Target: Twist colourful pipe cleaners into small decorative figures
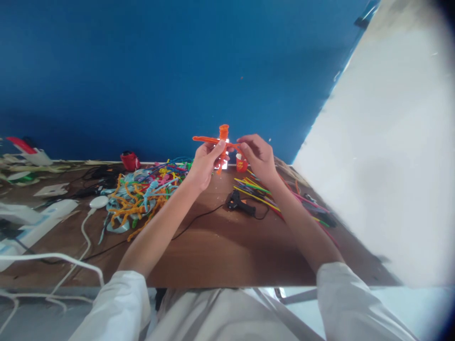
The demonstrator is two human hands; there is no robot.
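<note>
The left hand point(205, 165) grips a bright orange, cross-shaped piece of fuzzy-looking bent stems point(223, 133) near its middle, thumb in front and fingers behind. The piece is raised above the far part of the brown wooden counter point(216, 251), in front of the blue wall point(170, 71). Its thicker, ringed upright end points up, one slim arm reaches out past the left hand, and a narrow tip shows below the fingers. The right hand point(259, 154) is narrowed to a pinch, thumb and fingertips closed on the end of the opposite arm.

Just below the right hand, a small red paper cup with a white rim point(241, 164) stands near the wall. A black glue gun point(240, 203) lies on the counter between the forearms, its thin dark cord running left. Beside it, partly under the right forearm, straight thin stems in yellow, green, red and pink point(256, 191) are spread out. To the left, a tangled heap of orange, light blue and multicoloured fuzzy shapes point(133, 203) sits near a long white power strip point(42, 227) and a small red container point(130, 162).
</note>
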